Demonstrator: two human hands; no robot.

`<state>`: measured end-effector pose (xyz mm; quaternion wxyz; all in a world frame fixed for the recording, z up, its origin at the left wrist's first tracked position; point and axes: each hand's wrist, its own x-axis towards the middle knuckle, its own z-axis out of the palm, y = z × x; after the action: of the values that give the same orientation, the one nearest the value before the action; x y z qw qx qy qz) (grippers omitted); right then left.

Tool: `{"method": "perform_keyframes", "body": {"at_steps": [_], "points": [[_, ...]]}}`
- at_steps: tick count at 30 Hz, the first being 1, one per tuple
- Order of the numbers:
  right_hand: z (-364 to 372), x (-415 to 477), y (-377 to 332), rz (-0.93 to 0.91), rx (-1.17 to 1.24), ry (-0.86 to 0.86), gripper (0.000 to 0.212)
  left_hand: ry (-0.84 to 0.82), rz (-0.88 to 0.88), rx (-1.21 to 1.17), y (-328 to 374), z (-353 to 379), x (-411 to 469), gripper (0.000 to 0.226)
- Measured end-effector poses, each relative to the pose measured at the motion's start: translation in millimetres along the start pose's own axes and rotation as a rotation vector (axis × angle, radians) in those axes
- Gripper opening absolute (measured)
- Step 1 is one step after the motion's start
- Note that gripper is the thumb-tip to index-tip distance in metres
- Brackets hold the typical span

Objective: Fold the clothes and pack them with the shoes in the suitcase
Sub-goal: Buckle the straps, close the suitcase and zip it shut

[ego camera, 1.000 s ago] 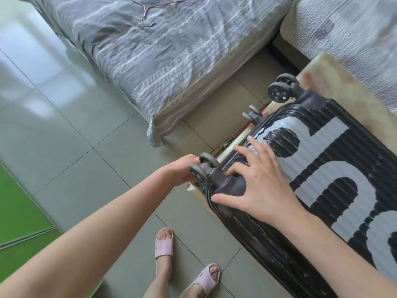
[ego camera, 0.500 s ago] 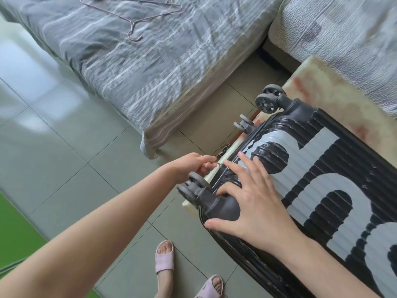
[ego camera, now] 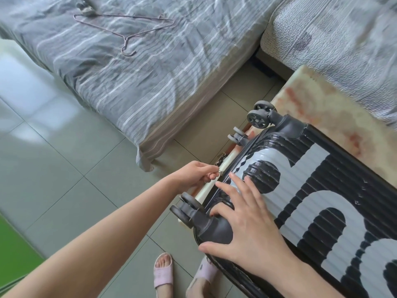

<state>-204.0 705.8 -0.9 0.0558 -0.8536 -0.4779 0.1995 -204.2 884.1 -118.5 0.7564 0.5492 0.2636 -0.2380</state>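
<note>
A black ribbed suitcase [ego camera: 335, 190] with big white letters lies closed on its side on a low marbled table [ego camera: 318, 104], wheels toward the bed. My left hand [ego camera: 197, 175] pinches the small metal zipper pull [ego camera: 219, 172] on the suitcase's bottom edge, between the wheels. My right hand [ego camera: 247, 229] lies flat with fingers spread on the lid near the nearest wheel [ego camera: 184, 208]. No clothes or shoes for packing are visible.
A bed with a grey striped cover [ego camera: 133, 67] stands to the left with a wire hanger [ego camera: 129, 33] on it. A second bed with a light textured cover [ego camera: 335, 39] is at the back right. My feet in pink slippers [ego camera: 164, 274] stand on the grey tiled floor.
My left hand has slid from the near wheel along the suitcase's edge toward the far wheels, pinching the zipper pull. My right hand stays pressed on the lid. The camera has tilted up.
</note>
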Motion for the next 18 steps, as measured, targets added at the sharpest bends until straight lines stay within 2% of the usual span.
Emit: {"method": "perform_keyframes", "body": {"at_steps": [7, 9, 14, 18], "points": [[1.1, 2.0, 4.3, -0.021, 0.023, -0.001, 0.064, 0.04, 0.062, 0.082, 9.1, 1.6, 7.7, 0.031], [2.8, 2.1, 5.1, -0.032, 0.016, -0.013, 0.062, 0.049, 0.062, 0.089, 8.1, 0.4, 9.4, 0.035], [-10.9, 0.5, 19.6, -0.085, 0.133, -0.002, 0.056, 0.066, 0.06, 0.192, 13.5, -0.5, 9.6, 0.027], [-51.6, 19.1, 68.1, 0.04, 0.178, 0.089, 0.065, 0.067, 0.028, 0.182, 16.5, 1.1, 10.9, 0.028]]}}
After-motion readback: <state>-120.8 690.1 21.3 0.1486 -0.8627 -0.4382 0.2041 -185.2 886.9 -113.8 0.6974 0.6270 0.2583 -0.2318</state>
